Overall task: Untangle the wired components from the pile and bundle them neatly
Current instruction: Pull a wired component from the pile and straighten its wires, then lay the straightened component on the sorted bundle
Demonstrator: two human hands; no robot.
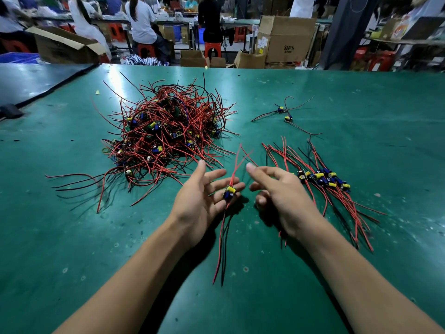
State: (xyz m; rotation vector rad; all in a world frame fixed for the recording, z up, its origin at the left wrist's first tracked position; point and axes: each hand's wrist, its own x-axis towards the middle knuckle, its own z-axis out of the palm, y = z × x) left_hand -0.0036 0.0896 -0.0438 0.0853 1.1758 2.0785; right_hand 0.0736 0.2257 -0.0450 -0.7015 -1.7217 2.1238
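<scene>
Wired components in a tangled pile (pixel 166 131), small yellow-and-blue electronic parts trailing thin red and black leads, sit heaped toward the far left of a green work table (pixel 72 237) in a busy workshop. A person's left hand (pixel 198 200) is held palm up and spread wide just above the table. Its fingers are straight and carry a single wired component (pixel 229 192) across the fingertips. That component's red leads rise past the fingers, while a red and a black lead hang down toward the table's near edge. The right hand (pixel 280 191) hovers just beside it, fingers loose and half-curled, forefinger extended, gripping nothing. To the right of that hand, a sorted row of wired components (pixel 322 180) rests with parts side by side and leads running roughly parallel. Two stray wired components (pixel 284 114) lie farther back, well apart from the pile. Beyond the table, brown cardboard boxes (pixel 286 42) are stacked on the floor, and seated workers in white tops (pixel 140 20) face other benches.
</scene>
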